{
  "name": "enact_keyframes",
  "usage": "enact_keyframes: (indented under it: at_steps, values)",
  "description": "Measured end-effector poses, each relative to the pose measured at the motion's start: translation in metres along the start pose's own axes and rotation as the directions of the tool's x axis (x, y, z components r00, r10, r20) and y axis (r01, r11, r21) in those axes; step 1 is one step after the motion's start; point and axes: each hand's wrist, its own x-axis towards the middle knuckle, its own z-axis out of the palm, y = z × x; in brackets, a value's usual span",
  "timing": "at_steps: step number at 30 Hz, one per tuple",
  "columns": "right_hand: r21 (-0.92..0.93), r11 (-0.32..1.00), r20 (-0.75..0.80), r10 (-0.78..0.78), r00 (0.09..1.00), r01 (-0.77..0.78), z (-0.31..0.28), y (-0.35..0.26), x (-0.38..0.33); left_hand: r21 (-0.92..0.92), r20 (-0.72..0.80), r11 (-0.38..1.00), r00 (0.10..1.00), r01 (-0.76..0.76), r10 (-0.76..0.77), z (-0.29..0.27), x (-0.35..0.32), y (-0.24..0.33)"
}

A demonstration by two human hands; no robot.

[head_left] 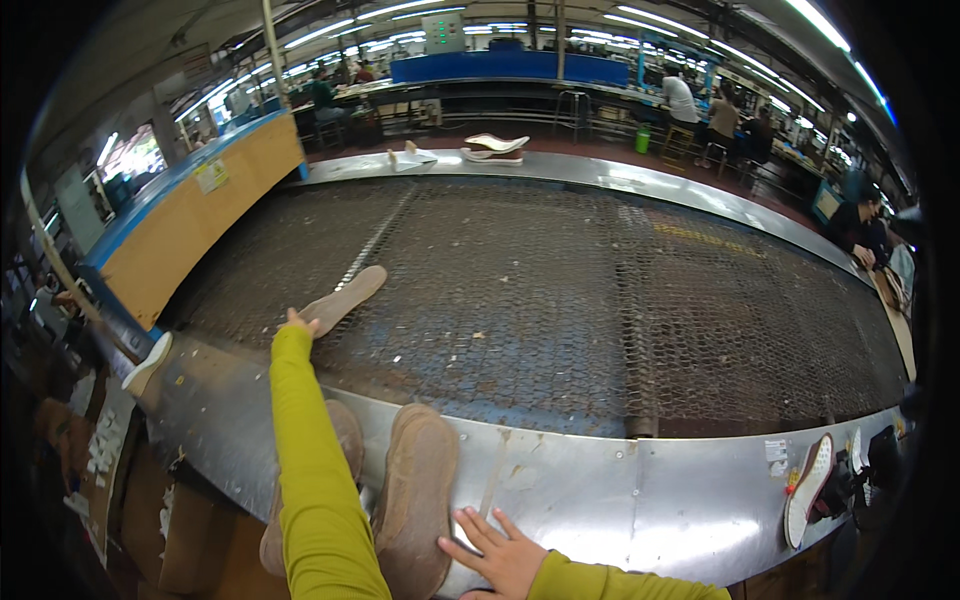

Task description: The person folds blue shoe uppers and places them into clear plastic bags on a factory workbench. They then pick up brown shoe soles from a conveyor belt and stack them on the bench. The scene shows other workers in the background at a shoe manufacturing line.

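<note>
My left arm stretches out over a dark mesh conveyor belt (500,300). At its end my left hand (297,322) grips the near end of a brown shoe sole (348,300), which lies along the mesh. Close to me, a stack of brown soles (418,480) rests on the steel ledge. Another brown sole (346,438) is partly covered by my left sleeve. My right hand (505,560) lies on the steel beside the stack, fingers spread, holding nothing.
A wooden panel with blue trim (205,215) borders the belt at left. White soles lie on the ledge at far left (150,362), far side (496,145) and right (810,490). A person (858,228) works at the right end; others sit farther back.
</note>
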Motion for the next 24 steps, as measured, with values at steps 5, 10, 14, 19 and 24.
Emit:
enact_keyframes:
  at_steps: [5, 10, 14, 19, 24]
  values:
    - [0.052, 0.997, 0.141, 0.048, 0.989, -0.056, -0.006, -0.001, 0.002, -0.005, -0.016, 0.998, 0.998, -0.063, 0.063, 0.03, 0.013, -0.019]
    - [0.03, 0.998, 0.134, 0.058, 0.989, -0.063, 0.001, 0.0, 0.003, -0.106, -0.023, 0.994, 1.0, -0.011, 0.008, 0.012, 0.013, -0.015]
    - [0.003, 0.999, 0.122, 0.045, 0.991, -0.045, 0.011, 0.004, -0.001, -0.122, -0.209, 0.992, 0.978, -0.024, -0.002, 0.011, 0.011, -0.009]
    - [-0.028, 0.999, 0.117, 0.024, 0.993, -0.021, 0.033, 0.015, -0.006, 0.086, -0.37, 0.993, 0.923, -0.076, 0.103, 0.031, -0.002, -0.016]
    - [-0.115, 0.993, 0.089, 0.008, 0.996, 0.003, 0.053, 0.027, -0.002, 0.022, -0.255, 1.0, 0.967, -0.01, 0.015, 0.03, -0.001, -0.013]
